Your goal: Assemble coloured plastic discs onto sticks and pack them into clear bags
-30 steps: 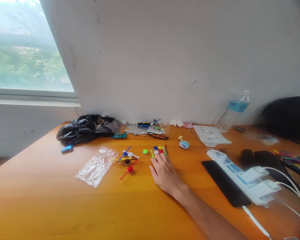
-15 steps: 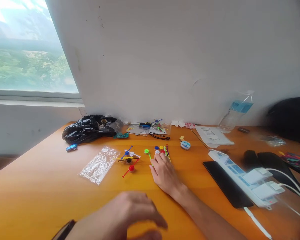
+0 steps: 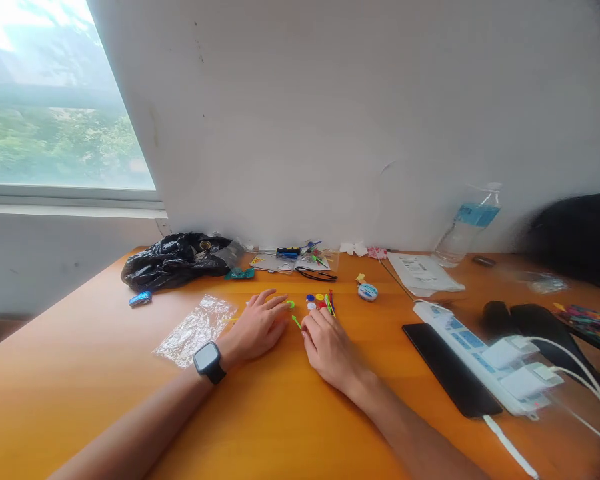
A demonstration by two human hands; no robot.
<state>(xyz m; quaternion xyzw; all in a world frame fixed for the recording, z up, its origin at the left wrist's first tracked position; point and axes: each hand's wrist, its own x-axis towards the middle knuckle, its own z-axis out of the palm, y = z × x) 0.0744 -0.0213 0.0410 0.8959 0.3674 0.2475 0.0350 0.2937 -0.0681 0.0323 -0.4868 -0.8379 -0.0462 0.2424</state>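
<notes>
My left hand (image 3: 257, 327), with a dark smartwatch (image 3: 209, 361) on the wrist, lies flat on the orange table (image 3: 80, 387) with fingers stretched out. It covers the little stick-and-ball model that lay there. My right hand (image 3: 330, 347) rests palm down beside it, fingers curled toward a green stick (image 3: 296, 322) at its fingertips; whether it grips the stick is unclear. Just beyond the fingers sits a cluster of small coloured round pieces and sticks (image 3: 321, 301). A green round piece (image 3: 291, 305) peeks out by my left fingertips.
A clear plastic bag (image 3: 195, 329) lies left of my hands, a black plastic bag (image 3: 173, 259) and a blue item (image 3: 139, 299) behind it. A power strip with plugs (image 3: 485, 350), a black phone (image 3: 450, 367), papers (image 3: 423, 272) and a water bottle (image 3: 467, 227) are to the right.
My left hand came up from the bottom of the view and now lies flat over the stick-and-ball model. My right hand stayed in place by the green stick.
</notes>
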